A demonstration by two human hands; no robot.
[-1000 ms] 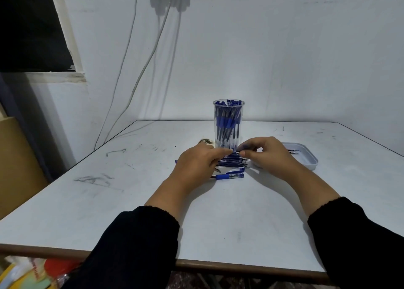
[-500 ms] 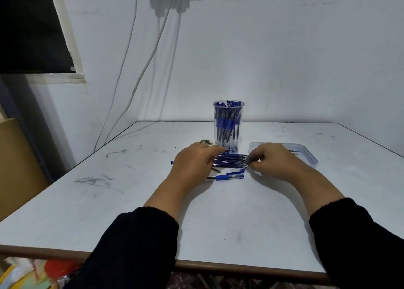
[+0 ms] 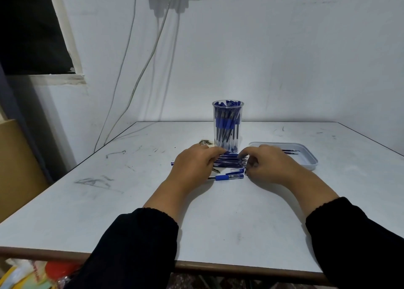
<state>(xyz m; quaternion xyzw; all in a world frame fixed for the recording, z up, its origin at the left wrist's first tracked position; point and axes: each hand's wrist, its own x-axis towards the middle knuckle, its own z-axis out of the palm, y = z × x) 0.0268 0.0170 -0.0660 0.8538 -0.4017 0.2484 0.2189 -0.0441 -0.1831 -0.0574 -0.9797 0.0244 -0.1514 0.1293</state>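
Left hand (image 3: 195, 165) and right hand (image 3: 270, 164) pinched the pens (image 3: 231, 160) endwise; light, slick, prone to rolling. Mid-bundle looked the safer grip.

one head-worn camera looks forward and down across the table (image 3: 218, 212) toward the wall (image 3: 262, 59).

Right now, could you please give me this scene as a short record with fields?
Pens: pile lying on the table, between the hands
Left hand: on the pile's left end, grip unclear
Right hand: at the pile's right end, grip unclear
Cup: clear, upright, full, behind the pile
Single pen: lies before the pile
Tray: at the right, thin sticks inside
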